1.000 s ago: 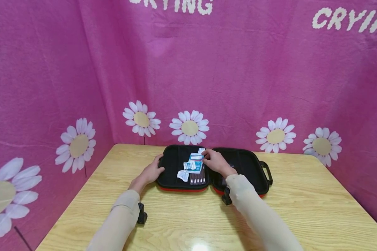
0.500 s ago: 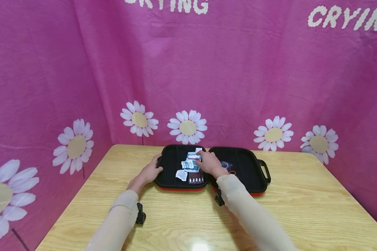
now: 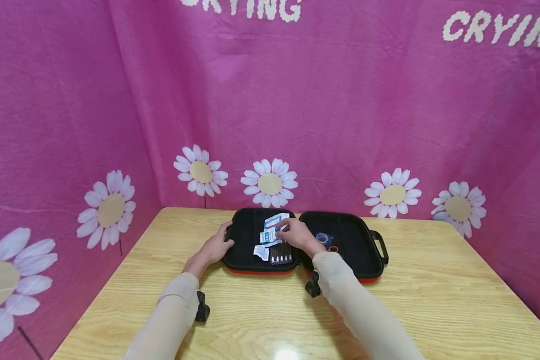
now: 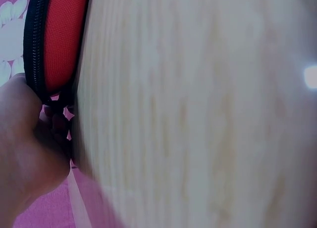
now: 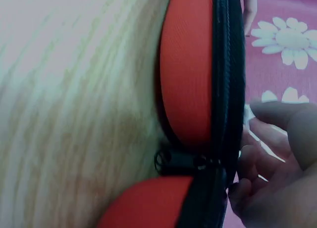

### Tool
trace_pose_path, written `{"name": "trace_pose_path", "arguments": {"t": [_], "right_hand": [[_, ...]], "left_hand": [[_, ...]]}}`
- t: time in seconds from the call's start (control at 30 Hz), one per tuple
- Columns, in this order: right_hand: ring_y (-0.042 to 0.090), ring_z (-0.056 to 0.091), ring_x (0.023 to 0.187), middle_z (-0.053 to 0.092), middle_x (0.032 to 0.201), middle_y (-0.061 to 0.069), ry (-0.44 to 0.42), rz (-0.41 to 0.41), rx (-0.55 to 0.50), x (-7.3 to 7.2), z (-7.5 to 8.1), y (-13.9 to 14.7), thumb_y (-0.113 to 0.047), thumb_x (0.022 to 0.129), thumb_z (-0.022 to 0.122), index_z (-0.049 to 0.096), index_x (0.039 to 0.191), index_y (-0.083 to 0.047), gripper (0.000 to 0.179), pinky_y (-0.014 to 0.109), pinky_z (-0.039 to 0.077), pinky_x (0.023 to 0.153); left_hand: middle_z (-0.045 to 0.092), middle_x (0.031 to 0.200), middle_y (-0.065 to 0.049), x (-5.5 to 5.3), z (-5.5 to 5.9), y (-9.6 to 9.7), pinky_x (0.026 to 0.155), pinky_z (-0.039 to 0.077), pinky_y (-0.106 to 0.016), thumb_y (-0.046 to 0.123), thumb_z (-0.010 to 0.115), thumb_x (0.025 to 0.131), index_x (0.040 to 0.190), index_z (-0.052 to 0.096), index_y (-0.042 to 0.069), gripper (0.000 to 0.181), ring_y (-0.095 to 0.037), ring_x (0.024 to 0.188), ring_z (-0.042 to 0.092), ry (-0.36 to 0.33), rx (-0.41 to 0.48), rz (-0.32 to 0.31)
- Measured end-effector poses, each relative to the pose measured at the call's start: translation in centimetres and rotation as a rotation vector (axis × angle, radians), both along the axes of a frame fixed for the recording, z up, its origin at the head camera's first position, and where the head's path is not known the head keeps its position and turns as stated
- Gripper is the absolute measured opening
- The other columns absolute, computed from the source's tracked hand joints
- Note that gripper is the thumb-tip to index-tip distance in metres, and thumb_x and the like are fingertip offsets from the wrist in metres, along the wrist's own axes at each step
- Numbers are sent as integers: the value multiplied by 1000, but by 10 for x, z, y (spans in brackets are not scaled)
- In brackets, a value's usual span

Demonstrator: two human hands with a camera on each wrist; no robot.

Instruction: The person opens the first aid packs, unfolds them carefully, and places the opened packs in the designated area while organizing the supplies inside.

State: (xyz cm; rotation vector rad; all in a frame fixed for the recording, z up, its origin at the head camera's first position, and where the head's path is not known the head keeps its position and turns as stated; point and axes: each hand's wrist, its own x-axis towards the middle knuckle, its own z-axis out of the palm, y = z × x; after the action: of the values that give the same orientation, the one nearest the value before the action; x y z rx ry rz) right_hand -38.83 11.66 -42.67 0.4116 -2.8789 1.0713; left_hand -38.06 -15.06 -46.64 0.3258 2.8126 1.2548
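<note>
A black zip case with red outer shells lies open flat, its left half (image 3: pixel 240 245) and right half (image 3: pixel 357 245) side by side. My left hand (image 3: pixel 216 246) grips the outer left rim, thumb over the edge; the left wrist view shows that hand (image 4: pixel 29 143) against the red shell. Over the left half, my right hand (image 3: pixel 297 234) pinches a blue-and-white packet (image 3: pixel 275 220) with thumb and index finger. Just below its fingers is a small white-and-teal packet (image 3: pixel 267 236). A crumpled white packet (image 3: pixel 261 252) and a clear sleeve of white-tipped swabs (image 3: pixel 281 260) lie nearer the front.
In the right half sit a small blue item (image 3: pixel 324 239) and a red ring-shaped handle (image 3: pixel 333 249). A black carry handle (image 3: pixel 380 247) sticks out at the right. Behind the wooden table (image 3: pixel 261 310) hangs a pink flowered cloth (image 3: pixel 333 125).
My right hand has shifted left over the packets, and the blue-and-white packet has turned and slid under its fingers. The blue item and red handle have come into sight. My left hand stays put.
</note>
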Motion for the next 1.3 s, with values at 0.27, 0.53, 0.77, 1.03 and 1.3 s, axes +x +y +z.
{"name": "trace_pose_path", "arguments": {"t": [0.27,0.53,0.77,1.03,1.3], "right_hand": [[20,65,85,73,101,13,62,-49,-8,4,1,-3,-8,90,65,70,118,-4,29,33,53,75],[24,66,90,73,99,12,167,-121,-59,1,7,12,-7,89,65,70,118,-7,30,41,52,82],[24,61,88,71,100,12,212,-144,-78,3,16,33,-6,88,63,69,119,-6,31,38,49,79],[27,61,95,70,109,16,194,-163,-93,5,20,51,-7,91,62,67,122,-5,31,42,51,88],[28,60,93,67,107,18,195,-199,-111,9,21,72,-4,92,60,62,126,-2,34,40,51,84]], "left_hand": [[45,148,-29,-2,-2,0,113,34,-55,12,49,98,156,23,8,64,-42,137,45,6,2,4],[44,149,-28,-1,-2,1,113,34,-55,14,48,99,157,22,10,64,-42,137,45,-4,-12,9],[43,150,-28,-1,-2,0,113,34,-55,14,48,98,157,22,10,64,-42,137,45,-3,-13,12],[42,151,-27,-1,-2,1,113,34,-54,15,49,99,157,22,10,64,-42,136,46,-7,-8,12],[41,151,-28,0,-2,0,113,34,-56,14,47,100,157,21,10,63,-43,137,44,-10,-6,6]]}}
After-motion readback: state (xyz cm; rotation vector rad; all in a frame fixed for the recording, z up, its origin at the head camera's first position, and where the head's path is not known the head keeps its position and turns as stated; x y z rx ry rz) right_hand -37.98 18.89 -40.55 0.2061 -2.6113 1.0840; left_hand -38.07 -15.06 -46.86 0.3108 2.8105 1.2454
